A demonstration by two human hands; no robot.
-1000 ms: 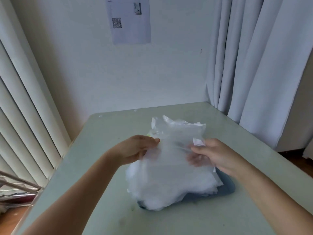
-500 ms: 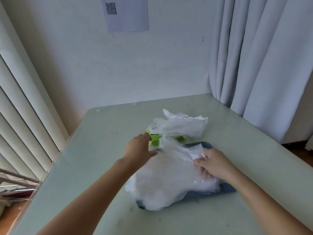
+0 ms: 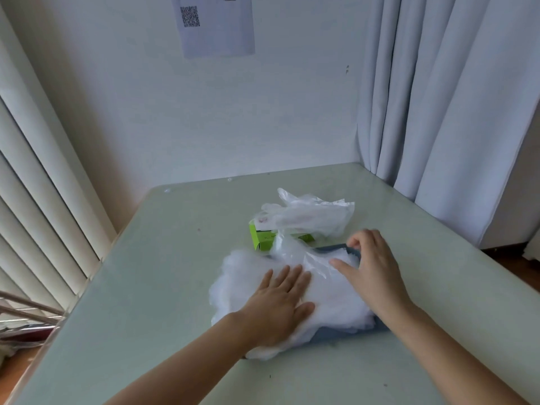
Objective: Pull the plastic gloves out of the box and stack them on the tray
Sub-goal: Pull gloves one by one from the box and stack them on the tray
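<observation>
A heap of clear plastic gloves (image 3: 242, 276) covers most of the dark blue tray (image 3: 350, 334) in the middle of the table. My left hand (image 3: 277, 305) lies flat on the heap with straight fingers, pressing it down. My right hand (image 3: 371, 267) rests on the heap's right side, fingers spread and lightly bent, holding nothing. Behind the tray stands the green glove box (image 3: 261, 239), and a clear glove (image 3: 309, 214) sticks up out of its top and droops to the right.
The pale green table (image 3: 152, 287) meets a white wall at the back. Vertical blinds (image 3: 43, 200) hang at the left, grey curtains (image 3: 438, 112) at the right. A sheet with a QR code (image 3: 216, 21) is stuck on the wall.
Both hands lowered the glove they held onto the heap and let go of it. My left hand now presses flat on the heap; my right hand has opened on its right side.
</observation>
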